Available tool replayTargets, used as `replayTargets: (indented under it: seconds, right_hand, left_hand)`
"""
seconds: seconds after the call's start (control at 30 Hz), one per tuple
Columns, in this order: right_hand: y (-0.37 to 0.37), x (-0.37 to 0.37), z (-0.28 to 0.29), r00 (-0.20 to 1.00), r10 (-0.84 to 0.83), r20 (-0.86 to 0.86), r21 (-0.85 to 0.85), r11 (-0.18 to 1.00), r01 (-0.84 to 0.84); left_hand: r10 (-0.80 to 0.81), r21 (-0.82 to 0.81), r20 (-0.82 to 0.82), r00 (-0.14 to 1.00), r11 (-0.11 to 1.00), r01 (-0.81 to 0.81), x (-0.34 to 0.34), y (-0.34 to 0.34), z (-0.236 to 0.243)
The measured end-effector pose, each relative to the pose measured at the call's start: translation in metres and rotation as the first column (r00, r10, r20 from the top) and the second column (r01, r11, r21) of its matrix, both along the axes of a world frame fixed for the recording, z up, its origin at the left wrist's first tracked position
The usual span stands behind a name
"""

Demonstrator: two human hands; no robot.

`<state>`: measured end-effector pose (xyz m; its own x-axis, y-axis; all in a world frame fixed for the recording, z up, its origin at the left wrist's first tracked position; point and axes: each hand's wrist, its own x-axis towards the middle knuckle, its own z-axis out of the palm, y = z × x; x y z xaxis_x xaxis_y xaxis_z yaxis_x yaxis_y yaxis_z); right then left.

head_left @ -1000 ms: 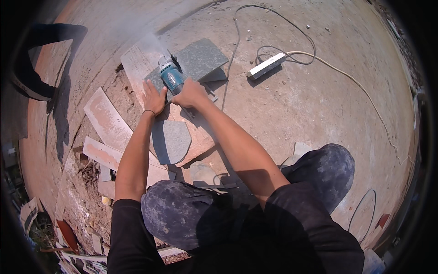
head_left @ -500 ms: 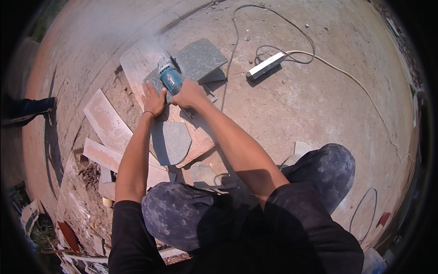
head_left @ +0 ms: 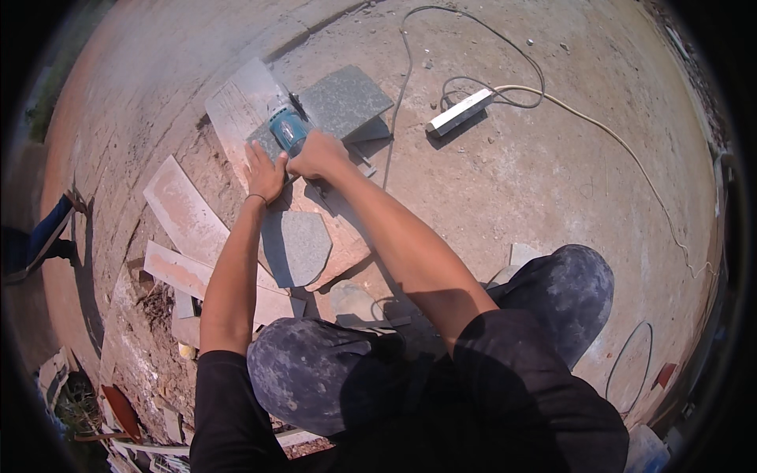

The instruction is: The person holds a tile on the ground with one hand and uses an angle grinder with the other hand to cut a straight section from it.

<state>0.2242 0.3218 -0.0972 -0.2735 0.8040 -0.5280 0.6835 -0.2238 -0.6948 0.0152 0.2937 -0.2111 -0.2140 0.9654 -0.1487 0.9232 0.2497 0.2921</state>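
Note:
My right hand [head_left: 317, 154] is closed around the rear of a teal angle grinder [head_left: 289, 128]. The grinder's disc is at a grey stone slab [head_left: 347, 96], which lies in front of me, and pale dust hangs around the cut. My left hand [head_left: 265, 172] lies flat beside the tool, fingers spread, pressing on the slab's left part. A dusty, pale board [head_left: 240, 91] lies beyond the slab. Nearer to me, a grey stone piece [head_left: 298, 246] with angled corners rests on a pinkish slab [head_left: 343, 248].
Long pinkish-white slabs [head_left: 185, 206] lie to the left over broken ground. A white power strip [head_left: 459, 112] with a dark cord [head_left: 408, 71] and a pale cord [head_left: 607, 130] sits at the far right. Another person's leg [head_left: 49, 230] shows at the left edge.
The grinder has shifted slightly left and toward me, with my right hand on it. The dust has thinned around it. At the left edge, the other person's legs have moved.

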Motion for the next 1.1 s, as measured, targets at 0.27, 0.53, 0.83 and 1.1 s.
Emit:
replayTargets:
  seconds: [0.27,0.53,0.83,1.1]
  right_hand:
    - [0.015,-0.018,-0.017,0.999,-0.038,0.031,0.077,0.996,0.035]
    - [0.029,-0.030,-0.025,0.998,-0.043,0.053,0.122,0.992,0.036]
    - [0.021,-0.021,-0.018,1.000,-0.012,0.003,0.047,0.999,0.012]
    - [0.005,-0.009,-0.008,1.000,-0.017,-0.008,0.044,0.999,0.017]
  left_hand:
    - [-0.023,-0.006,-0.033,0.999,1.000,0.022,-0.003,0.001,-0.003]
    - [-0.018,-0.021,-0.032,0.999,1.000,0.018,-0.004,0.002,-0.005]
    - [-0.026,-0.019,-0.053,0.998,1.000,0.025,-0.006,0.001,-0.005]
    - [0.013,-0.016,-0.041,0.999,1.000,-0.014,-0.001,0.002,-0.002]
